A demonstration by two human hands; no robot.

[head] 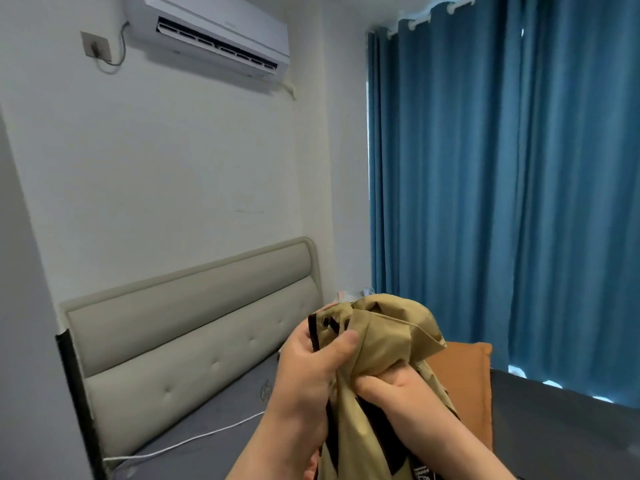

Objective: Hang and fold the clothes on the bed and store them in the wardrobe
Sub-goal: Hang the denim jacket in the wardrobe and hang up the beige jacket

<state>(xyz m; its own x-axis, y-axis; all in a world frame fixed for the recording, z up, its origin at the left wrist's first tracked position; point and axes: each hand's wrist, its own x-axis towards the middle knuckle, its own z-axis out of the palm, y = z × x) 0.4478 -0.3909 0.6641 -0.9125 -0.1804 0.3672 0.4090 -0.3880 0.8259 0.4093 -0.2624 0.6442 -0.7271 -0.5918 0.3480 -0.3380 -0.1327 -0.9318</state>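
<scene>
Head view is looking across a bed (207, 427) toward its padded beige headboard (194, 323), the landmark for every place given here. Right of the headboard and nearer the camera, both hands are holding a khaki garment with black trim (391, 327) bunched up above the bed. The left hand (311, 362) is gripping the cloth's left edge, its thumb pressing across the fabric. The right hand (391, 386), just beside it, is clutching a gathered fold, with its fingers curled into the cloth. The garment's lower part is hanging between the forearms and running off the bottom edge.

Farther right of the headboard, an orange cushion (464, 375) is showing behind the garment, partly hidden by it. A blue curtain (502, 185) is hanging right of the headboard, closing off that side. A white cord (194, 441) is lying on the bed just in front of the headboard's lower end. High above the headboard, an air conditioner (214, 32) is sitting on the wall, with a wall socket (95, 45) to its left.

Grey bed surface is stretching flat between the headboard and the hands.

A dark tag (420, 474) low on the garment is carrying pale lettering too small to read.
</scene>
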